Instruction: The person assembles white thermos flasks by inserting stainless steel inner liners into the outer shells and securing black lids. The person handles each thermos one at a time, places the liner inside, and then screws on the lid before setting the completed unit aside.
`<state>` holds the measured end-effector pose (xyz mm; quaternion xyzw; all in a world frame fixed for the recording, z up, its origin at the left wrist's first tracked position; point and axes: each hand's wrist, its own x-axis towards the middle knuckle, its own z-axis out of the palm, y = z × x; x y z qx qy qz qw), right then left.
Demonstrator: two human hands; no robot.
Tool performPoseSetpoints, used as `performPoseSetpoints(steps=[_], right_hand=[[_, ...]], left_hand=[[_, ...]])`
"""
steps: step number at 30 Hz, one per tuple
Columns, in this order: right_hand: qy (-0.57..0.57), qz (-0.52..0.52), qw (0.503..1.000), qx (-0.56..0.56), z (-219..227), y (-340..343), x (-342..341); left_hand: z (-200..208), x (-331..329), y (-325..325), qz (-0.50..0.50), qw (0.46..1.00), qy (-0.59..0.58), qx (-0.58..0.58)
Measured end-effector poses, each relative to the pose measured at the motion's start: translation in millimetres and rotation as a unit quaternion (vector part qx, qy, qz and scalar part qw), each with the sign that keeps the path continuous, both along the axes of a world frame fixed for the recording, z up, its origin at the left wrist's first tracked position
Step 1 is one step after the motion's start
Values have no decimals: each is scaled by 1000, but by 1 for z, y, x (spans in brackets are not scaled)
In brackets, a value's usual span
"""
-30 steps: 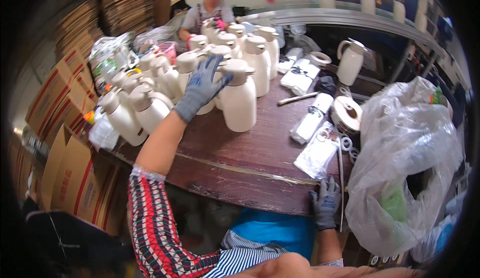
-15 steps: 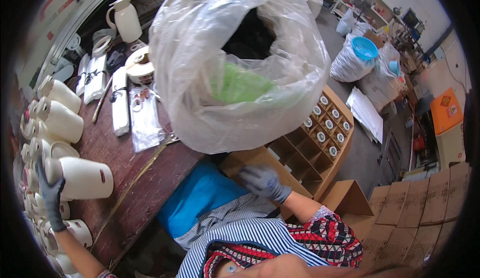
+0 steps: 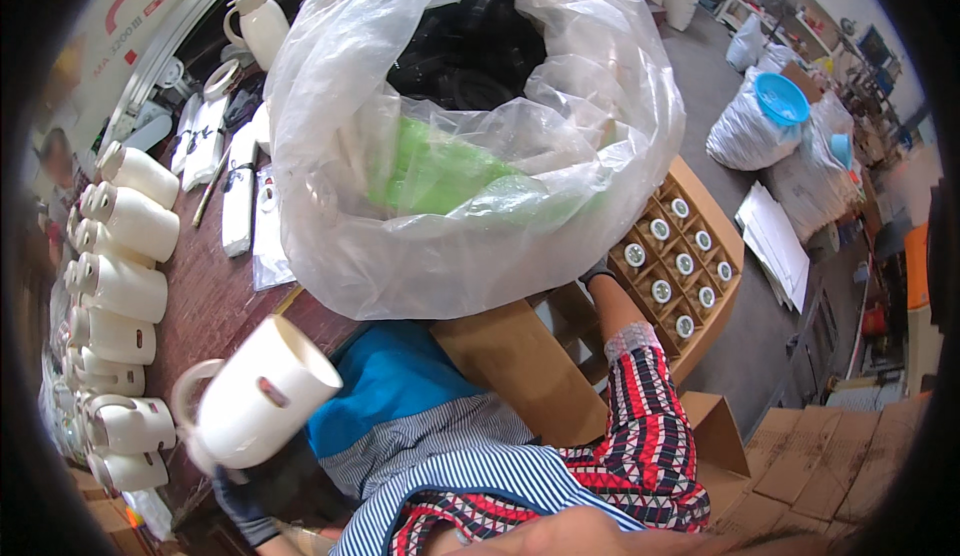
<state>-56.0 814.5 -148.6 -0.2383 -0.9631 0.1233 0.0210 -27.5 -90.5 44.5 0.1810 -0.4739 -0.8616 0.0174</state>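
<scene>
My left hand [image 3: 240, 505], in a grey glove, grips a cream-white jug body [image 3: 262, 401] at its lower-left end. The jug is tilted in front of the table edge, handle on the left and its wide, seemingly open end at the upper right. My right hand [image 3: 597, 271], gloved too, reaches into the divided carton [image 3: 722, 291] beneath the edge of a big clear plastic bag [image 3: 330, 266]; its fingers are hidden. Several silvery round-topped pieces with white rims [image 3: 661, 291] stand in the carton's compartments.
Several more cream jugs [image 3: 125, 291] line the left of the dark red table [image 3: 185, 341]. The bag, with green and black things inside, blocks the centre. Brown cartons [image 3: 815, 466] are stacked at right; filled sacks [image 3: 745, 131] and a blue basin [image 3: 782, 99] stand behind.
My left hand has lifted a jug from the row and brought it right and toward me. My right hand has moved forward and right into the carton, under the bag's edge.
</scene>
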Motion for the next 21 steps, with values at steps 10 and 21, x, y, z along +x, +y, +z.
performPoseSetpoints(steps=[10,21], right_hand=[[-4,150,979,137,74,-5,20],[110,188,971,-98,431,-169,133]], left_hand=[[-42,28,96,-95,990,-45,-91],[144,-16,438,-468,627,480,-397]])
